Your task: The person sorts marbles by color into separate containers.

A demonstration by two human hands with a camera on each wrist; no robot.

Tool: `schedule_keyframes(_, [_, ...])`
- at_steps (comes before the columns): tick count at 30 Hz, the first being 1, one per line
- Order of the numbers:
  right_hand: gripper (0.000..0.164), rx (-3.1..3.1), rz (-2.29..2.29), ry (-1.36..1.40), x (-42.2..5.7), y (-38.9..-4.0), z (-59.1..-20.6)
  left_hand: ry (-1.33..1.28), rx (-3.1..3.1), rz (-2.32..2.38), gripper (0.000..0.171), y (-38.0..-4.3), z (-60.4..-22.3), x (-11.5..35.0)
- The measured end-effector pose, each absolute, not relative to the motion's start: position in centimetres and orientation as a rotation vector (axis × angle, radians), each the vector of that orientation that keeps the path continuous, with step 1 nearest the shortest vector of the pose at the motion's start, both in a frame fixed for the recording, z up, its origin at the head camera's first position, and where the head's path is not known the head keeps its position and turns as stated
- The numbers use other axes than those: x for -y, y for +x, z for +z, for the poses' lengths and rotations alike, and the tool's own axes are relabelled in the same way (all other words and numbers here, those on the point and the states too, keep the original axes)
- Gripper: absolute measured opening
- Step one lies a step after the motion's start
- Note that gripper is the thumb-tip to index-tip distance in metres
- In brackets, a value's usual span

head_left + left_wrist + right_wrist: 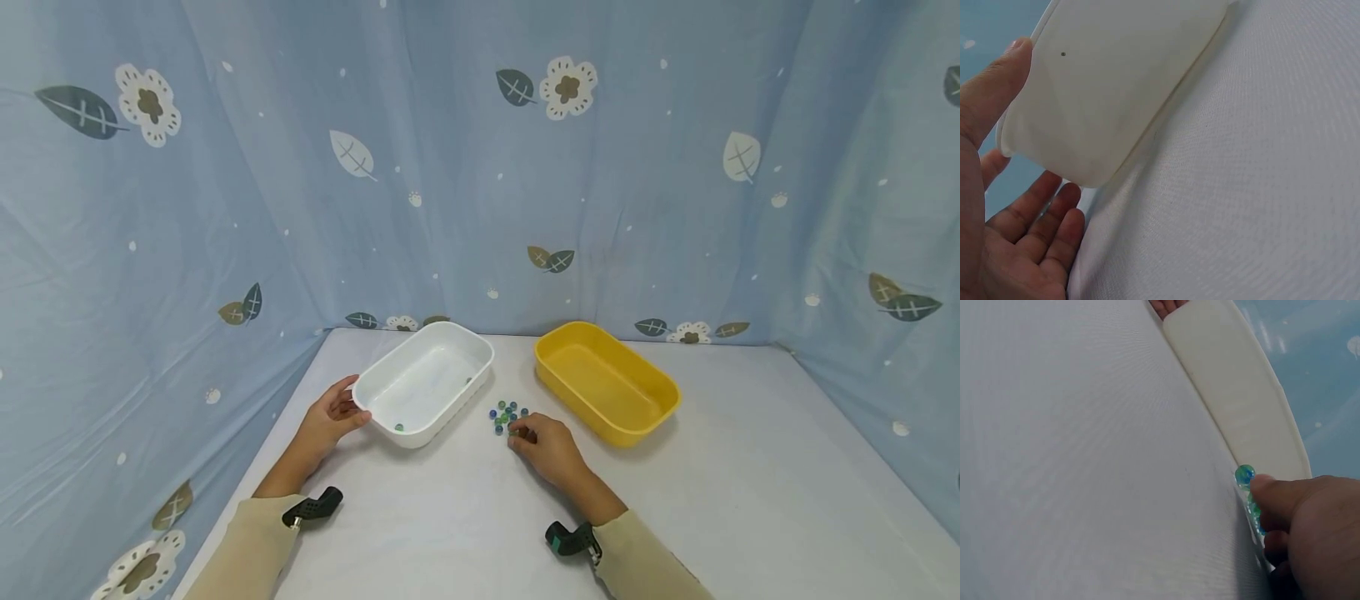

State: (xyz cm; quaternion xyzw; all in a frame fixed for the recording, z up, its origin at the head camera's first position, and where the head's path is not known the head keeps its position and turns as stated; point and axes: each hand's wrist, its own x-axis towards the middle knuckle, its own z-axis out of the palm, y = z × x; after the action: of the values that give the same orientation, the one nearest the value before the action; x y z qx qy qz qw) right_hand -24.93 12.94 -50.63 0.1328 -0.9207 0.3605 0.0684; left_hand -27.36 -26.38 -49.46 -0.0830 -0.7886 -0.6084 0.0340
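My left hand (324, 425) grips the near-left end of a white plastic basin (367, 390). In the left wrist view the thumb (1013, 69) lies along the basin's side, while the other fingers curl at its corner. A marble (399, 427) sits inside near that end, and another small one lies by the far right wall. To the right, my right hand (551, 450) reaches down to a cluster of several blue and green glass marbles (504, 417). Its thumb and index finger pinch a green marble (513, 432) at the cluster's near edge; the remaining fingers are curled under.
A yellow plastic basin (600, 417) stands at an angle right of the marbles. White cloth covers the table (450, 525). A blue curtain (450, 208) with leaves and flowers hangs behind and along both sides.
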Motion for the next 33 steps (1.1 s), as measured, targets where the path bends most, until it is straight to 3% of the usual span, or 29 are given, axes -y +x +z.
schedule_keyframes(12, [0.014,2.643,1.413,0.300,-12.7,-25.9,-49.6,-0.313,2.383,-1.889,0.076,-27.3,-49.6,26.6])
schedule_keyframes(33, [0.016,2.623,1.484,0.331,-9.6,-29.8,-47.8,-0.293,2.400,-1.912,0.078,-27.6,-49.9,26.7])
